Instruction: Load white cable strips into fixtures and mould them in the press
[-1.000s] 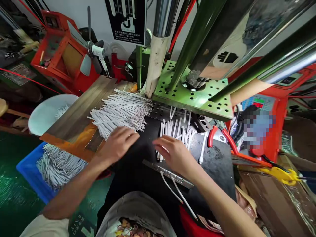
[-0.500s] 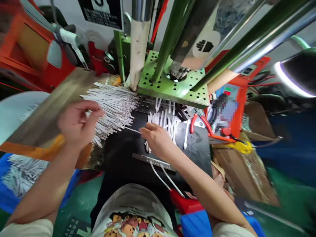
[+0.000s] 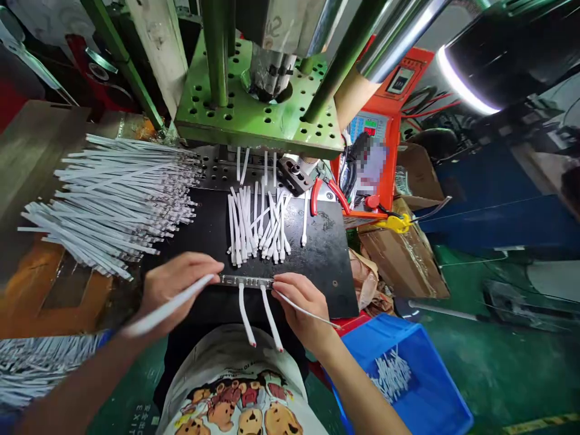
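Both hands are at the metal strip (image 3: 247, 282) on the worktop's (image 3: 324, 266) near edge, the left hand (image 3: 174, 290) pinching one white cable (image 3: 174, 305), the right hand (image 3: 302, 302) pinching another by the strip's end.

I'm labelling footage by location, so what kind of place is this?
Probably a small factory workshop: a green press, a big pile of white cables and a red-orange control box.
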### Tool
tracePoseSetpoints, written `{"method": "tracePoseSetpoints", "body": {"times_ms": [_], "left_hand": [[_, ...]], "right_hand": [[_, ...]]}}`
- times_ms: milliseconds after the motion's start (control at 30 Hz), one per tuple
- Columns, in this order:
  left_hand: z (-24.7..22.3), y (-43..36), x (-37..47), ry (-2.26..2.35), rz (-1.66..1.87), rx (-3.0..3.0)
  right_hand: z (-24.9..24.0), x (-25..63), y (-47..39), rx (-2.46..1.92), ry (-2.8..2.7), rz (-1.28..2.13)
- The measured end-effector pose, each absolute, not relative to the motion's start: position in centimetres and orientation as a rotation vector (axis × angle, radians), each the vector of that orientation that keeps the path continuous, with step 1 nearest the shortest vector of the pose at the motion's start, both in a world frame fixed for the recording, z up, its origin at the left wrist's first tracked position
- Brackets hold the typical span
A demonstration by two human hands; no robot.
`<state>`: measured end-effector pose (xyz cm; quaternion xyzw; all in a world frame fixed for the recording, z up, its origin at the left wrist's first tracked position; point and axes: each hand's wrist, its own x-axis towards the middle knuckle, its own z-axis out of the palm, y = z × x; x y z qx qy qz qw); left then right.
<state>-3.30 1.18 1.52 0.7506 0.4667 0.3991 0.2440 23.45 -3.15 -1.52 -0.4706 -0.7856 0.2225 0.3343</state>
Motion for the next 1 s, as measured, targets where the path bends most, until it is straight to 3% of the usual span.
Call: {"method": "tracePoseSetpoints", "body": {"times_ms": [233,567,767,900,1000], "left_hand": [[-1.2,-0.3,-2.0,1.058,0.965,2.226],[-0.6,0.1,-2.0,1.06,0.891,2.439],[0.0,0.2,-2.3,1.004,0.778,2.478],[2.0,6.9,-3.5,0.723,0.623,2.494],[3.2,16.2,-3.0,1.038,0.573,2.576]], "right_hand": [[-0.8,23.9,-2.0,-1.105,-2.178,0.504],[-0.8,23.7,-2.1,-1.095,-2.136,0.49],[2.3,26.3,2.8,-0.996,-2.503,0.919],[4.2,27.1,13.3,-1.279,-2.445,0.513],[4.5,25.6,21.8,-1.55,-2.277,0.207]]}}
